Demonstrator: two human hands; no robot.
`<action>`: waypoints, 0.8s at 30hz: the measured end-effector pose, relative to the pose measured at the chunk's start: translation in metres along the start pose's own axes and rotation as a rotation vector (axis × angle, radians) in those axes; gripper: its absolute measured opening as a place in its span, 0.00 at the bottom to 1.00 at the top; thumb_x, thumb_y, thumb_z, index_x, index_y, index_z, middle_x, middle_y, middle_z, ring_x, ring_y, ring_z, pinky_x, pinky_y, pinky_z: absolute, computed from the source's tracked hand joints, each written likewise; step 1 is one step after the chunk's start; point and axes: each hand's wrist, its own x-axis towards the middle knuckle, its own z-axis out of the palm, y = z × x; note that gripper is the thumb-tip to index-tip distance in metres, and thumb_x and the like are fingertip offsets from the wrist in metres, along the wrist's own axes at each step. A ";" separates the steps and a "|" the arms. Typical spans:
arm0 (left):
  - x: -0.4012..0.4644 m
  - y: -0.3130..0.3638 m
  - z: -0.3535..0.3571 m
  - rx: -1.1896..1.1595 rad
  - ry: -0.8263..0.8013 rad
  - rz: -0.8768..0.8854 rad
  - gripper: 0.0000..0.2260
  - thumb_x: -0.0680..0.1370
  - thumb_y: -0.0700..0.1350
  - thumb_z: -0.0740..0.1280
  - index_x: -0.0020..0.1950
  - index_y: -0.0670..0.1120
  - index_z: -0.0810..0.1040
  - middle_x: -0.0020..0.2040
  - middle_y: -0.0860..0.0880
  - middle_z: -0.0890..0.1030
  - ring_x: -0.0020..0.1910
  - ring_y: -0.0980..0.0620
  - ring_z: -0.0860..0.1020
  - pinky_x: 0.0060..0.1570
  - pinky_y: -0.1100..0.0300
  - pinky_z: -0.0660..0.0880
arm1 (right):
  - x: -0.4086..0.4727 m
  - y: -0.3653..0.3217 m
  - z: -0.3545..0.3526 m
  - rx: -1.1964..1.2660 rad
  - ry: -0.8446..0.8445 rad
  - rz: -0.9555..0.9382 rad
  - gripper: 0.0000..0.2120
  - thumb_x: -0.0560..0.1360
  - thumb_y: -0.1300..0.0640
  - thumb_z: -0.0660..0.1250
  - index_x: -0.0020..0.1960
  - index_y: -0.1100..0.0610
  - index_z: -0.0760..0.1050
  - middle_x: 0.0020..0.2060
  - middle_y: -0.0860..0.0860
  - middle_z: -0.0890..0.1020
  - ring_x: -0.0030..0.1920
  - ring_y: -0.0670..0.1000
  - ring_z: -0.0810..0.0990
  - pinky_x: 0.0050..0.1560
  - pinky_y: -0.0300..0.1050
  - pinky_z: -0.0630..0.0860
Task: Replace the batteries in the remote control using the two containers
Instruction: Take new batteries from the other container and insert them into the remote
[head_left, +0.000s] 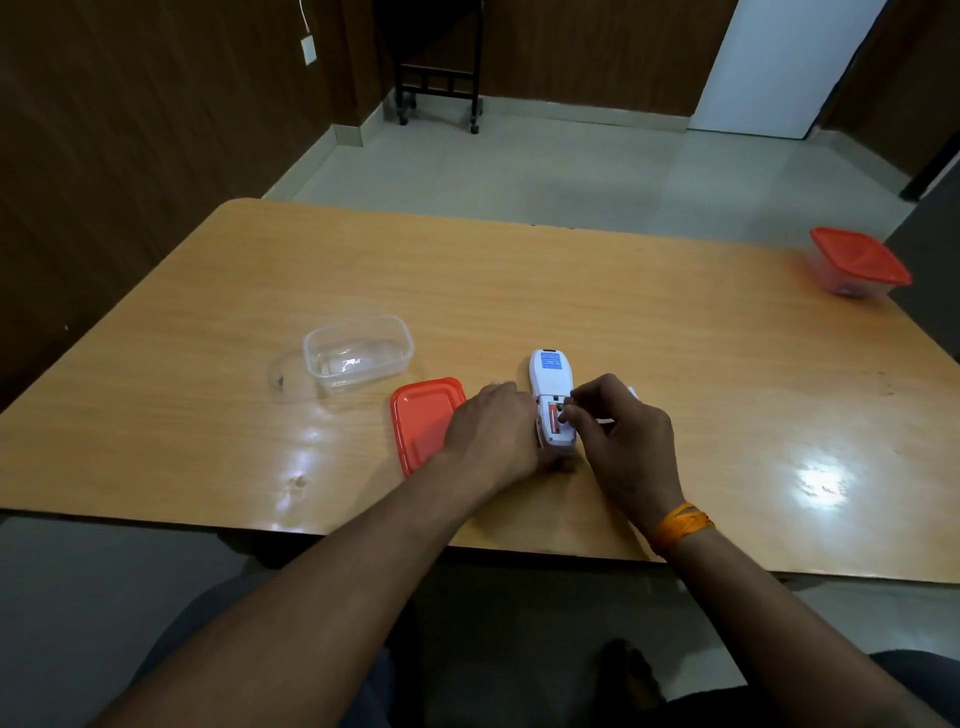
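A white remote control (548, 376) lies face down on the wooden table (519, 291), its battery compartment uncovered. One orange battery (553, 419) sits in the left slot. My left hand (493, 428) grips the remote's near left side. My right hand (618, 431) pinches something small over the right slot; I cannot tell what it is. An open clear container (358, 352) stands to the left, with its red lid (423, 421) lying flat beside my left hand. A second container with a red lid on it (857, 262) sits at the far right edge.
A small clear round lid (288, 376) lies left of the open container. A white piece (631, 391) peeks out behind my right hand. Beyond the table are a tiled floor and a black wheeled stand (439, 78).
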 end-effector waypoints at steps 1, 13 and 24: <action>0.000 0.000 0.000 -0.009 0.001 0.007 0.28 0.71 0.70 0.69 0.60 0.51 0.82 0.50 0.46 0.80 0.53 0.44 0.79 0.42 0.56 0.69 | -0.001 0.001 0.001 -0.029 -0.016 -0.030 0.04 0.77 0.57 0.74 0.49 0.54 0.79 0.42 0.45 0.85 0.43 0.46 0.85 0.42 0.49 0.82; 0.004 -0.001 0.002 -0.110 -0.045 0.033 0.31 0.69 0.67 0.73 0.66 0.50 0.77 0.58 0.46 0.80 0.60 0.43 0.77 0.50 0.52 0.74 | -0.006 -0.002 -0.011 -0.260 -0.099 -0.244 0.06 0.77 0.58 0.74 0.43 0.55 0.79 0.36 0.51 0.83 0.34 0.56 0.80 0.31 0.51 0.75; 0.003 0.001 -0.005 -0.129 -0.057 0.040 0.48 0.68 0.63 0.79 0.80 0.44 0.63 0.77 0.44 0.72 0.77 0.43 0.69 0.69 0.51 0.70 | 0.009 -0.001 -0.011 -0.143 -0.193 -0.036 0.05 0.68 0.58 0.81 0.41 0.54 0.85 0.38 0.48 0.88 0.41 0.55 0.85 0.44 0.54 0.82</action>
